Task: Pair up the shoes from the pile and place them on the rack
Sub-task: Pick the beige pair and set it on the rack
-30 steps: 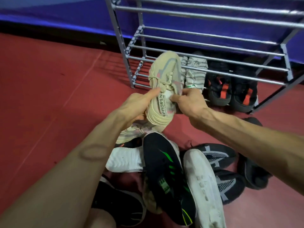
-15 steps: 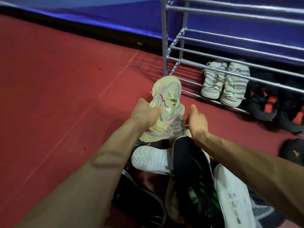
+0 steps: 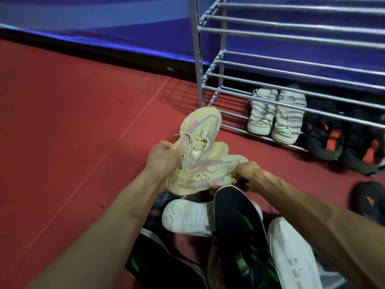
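red floor | both hands grip beige shoes | pile below | rack beyond

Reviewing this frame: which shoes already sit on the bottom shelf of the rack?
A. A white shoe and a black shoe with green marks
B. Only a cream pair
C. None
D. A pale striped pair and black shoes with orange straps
D: the pale striped pair sits on the rack's bottom shelf, with the black shoes with orange straps to its right.
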The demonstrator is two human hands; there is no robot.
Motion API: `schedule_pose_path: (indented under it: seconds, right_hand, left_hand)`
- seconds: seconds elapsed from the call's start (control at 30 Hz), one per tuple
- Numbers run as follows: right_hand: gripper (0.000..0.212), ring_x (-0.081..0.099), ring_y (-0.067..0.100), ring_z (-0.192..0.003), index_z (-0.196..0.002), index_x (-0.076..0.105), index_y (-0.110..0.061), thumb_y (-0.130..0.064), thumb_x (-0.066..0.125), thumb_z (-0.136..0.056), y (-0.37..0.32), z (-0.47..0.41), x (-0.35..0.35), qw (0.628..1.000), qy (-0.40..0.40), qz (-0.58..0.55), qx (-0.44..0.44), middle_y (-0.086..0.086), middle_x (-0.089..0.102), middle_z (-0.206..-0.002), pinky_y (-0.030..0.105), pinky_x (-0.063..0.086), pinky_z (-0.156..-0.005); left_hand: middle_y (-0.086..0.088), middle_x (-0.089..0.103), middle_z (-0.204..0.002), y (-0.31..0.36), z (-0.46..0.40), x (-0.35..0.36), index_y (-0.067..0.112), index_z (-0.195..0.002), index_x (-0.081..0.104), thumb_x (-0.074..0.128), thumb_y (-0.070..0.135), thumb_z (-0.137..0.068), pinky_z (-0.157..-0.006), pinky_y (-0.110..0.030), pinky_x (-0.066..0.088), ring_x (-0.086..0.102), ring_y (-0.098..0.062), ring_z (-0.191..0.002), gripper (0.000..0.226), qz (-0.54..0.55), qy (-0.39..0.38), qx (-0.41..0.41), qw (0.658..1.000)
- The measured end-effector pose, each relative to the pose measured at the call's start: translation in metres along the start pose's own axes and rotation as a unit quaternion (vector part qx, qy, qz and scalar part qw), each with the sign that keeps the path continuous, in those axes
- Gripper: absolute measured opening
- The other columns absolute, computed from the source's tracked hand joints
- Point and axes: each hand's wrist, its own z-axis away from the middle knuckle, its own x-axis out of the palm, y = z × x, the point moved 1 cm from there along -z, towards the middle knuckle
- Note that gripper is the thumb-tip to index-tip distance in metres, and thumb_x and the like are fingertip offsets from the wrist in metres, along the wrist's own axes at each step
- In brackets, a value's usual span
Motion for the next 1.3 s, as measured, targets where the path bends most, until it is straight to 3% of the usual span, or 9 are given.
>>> schedule_pose_path:
  seconds: [0.23, 0.33, 0.43, 0.53, 0.7, 0.83, 0.97, 1.13, 1.3]
  right_hand:
    - [0.014, 0.070, 0.038, -0.082, -0.091, 0.050, -0.026, -0.025, 0.058, -0.081, -0.033, 0.029, -0.022, 0.959, 0.045, -0.096, -0.264, 0.019, 0.069, -0.097, 0.058, 0.059, -0.069]
    - [0.016, 0.070, 0.034, -0.087, -0.104, 0.052, -0.022, -0.030, 0.049, -0.091, -0.056, 0.054, -0.060, 0.925, 0.101, -0.060, -0.362, 0.013, 0.070, -0.098, 0.055, 0.058, -0.073]
    - [0.026, 0.066, 0.026, -0.082, -0.105, 0.060, -0.013, -0.029, 0.043, -0.093, -0.075, 0.078, -0.102, 0.898, 0.191, -0.053, -0.392, 0.008, 0.070, -0.094, 0.042, 0.056, -0.073]
    - [0.028, 0.055, 0.016, -0.061, -0.089, 0.066, -0.010, -0.027, 0.043, -0.093, -0.087, 0.088, -0.145, 0.892, 0.241, -0.101, -0.368, 0.000, 0.062, -0.072, 0.028, 0.045, -0.056]
    - [0.030, 0.057, 0.021, -0.063, -0.068, 0.063, -0.010, -0.037, 0.058, -0.080, -0.086, 0.077, -0.216, 0.904, 0.272, -0.185, -0.274, 0.015, 0.068, -0.072, 0.040, 0.053, -0.061]
    - [0.037, 0.068, 0.026, -0.073, -0.087, 0.065, -0.001, -0.038, 0.062, -0.088, -0.065, 0.076, -0.255, 0.907, 0.302, -0.232, -0.180, 0.010, 0.070, -0.082, 0.042, 0.060, -0.076]
    - [0.036, 0.053, 0.019, -0.050, -0.070, 0.058, -0.009, -0.040, 0.066, -0.087, -0.045, 0.076, -0.286, 0.893, 0.314, -0.304, -0.112, 0.002, 0.056, -0.057, 0.031, 0.049, -0.055]
    - [0.018, 0.045, 0.018, -0.044, -0.065, 0.056, -0.012, -0.015, 0.065, -0.080, -0.038, 0.083, -0.317, 0.890, 0.278, -0.348, -0.095, 0.003, 0.050, -0.057, 0.025, 0.039, -0.051]
    - [0.007, 0.046, 0.014, -0.034, -0.087, 0.057, -0.005, -0.005, 0.053, -0.081, -0.030, 0.101, -0.324, 0.913, 0.191, -0.331, -0.144, 0.004, 0.050, -0.049, 0.025, 0.039, -0.049]
  left_hand:
    - [-0.007, 0.070, -0.080, 0.007, 0.002, 0.007, 0.020, -0.076, 0.067, 0.059, 0.016, -0.088, -0.068, -0.036, 0.053, 0.065, -0.025, -0.073, 0.015, 0.045, 0.010, 0.033, 0.998]
    - [-0.010, 0.076, -0.091, 0.026, 0.008, 0.015, 0.029, -0.079, 0.073, 0.062, 0.031, -0.079, -0.083, -0.050, 0.056, 0.070, -0.031, -0.084, 0.011, 0.100, 0.004, 0.076, 0.992]
    - [-0.010, 0.076, -0.091, 0.044, 0.016, 0.032, 0.026, -0.087, 0.073, 0.059, 0.022, -0.090, -0.084, -0.050, 0.056, 0.070, -0.027, -0.082, 0.014, 0.175, -0.030, 0.096, 0.979]
    - [-0.012, 0.076, -0.094, 0.059, 0.032, 0.062, 0.015, -0.103, 0.070, 0.052, 0.015, -0.098, -0.080, -0.045, 0.058, 0.072, -0.028, -0.083, 0.019, 0.254, -0.102, 0.066, 0.960]
    - [-0.024, 0.067, -0.122, 0.070, 0.056, 0.120, 0.000, -0.124, 0.059, 0.047, 0.014, -0.100, -0.104, -0.054, 0.046, 0.062, -0.039, -0.117, 0.030, 0.312, -0.215, 0.022, 0.925]
    - [-0.020, 0.068, -0.123, 0.076, 0.072, 0.161, 0.000, -0.128, 0.057, 0.048, 0.017, -0.100, -0.105, -0.053, 0.045, 0.063, -0.035, -0.118, 0.034, 0.330, -0.269, -0.016, 0.905]
    - [-0.016, 0.071, -0.119, 0.078, 0.088, 0.199, 0.006, -0.128, 0.059, 0.054, 0.016, -0.098, -0.102, -0.054, 0.048, 0.066, -0.033, -0.113, 0.033, 0.339, -0.289, -0.046, 0.894]
    - [-0.017, 0.069, -0.122, 0.082, 0.104, 0.240, 0.007, -0.133, 0.054, 0.057, 0.011, -0.096, -0.098, -0.052, 0.051, 0.066, -0.032, -0.114, 0.037, 0.357, -0.299, -0.083, 0.881]
    - [-0.019, 0.064, -0.130, 0.082, 0.104, 0.267, 0.007, -0.142, 0.045, 0.057, 0.001, -0.091, -0.091, -0.044, 0.054, 0.063, -0.033, -0.118, 0.053, 0.347, -0.286, -0.098, 0.888]
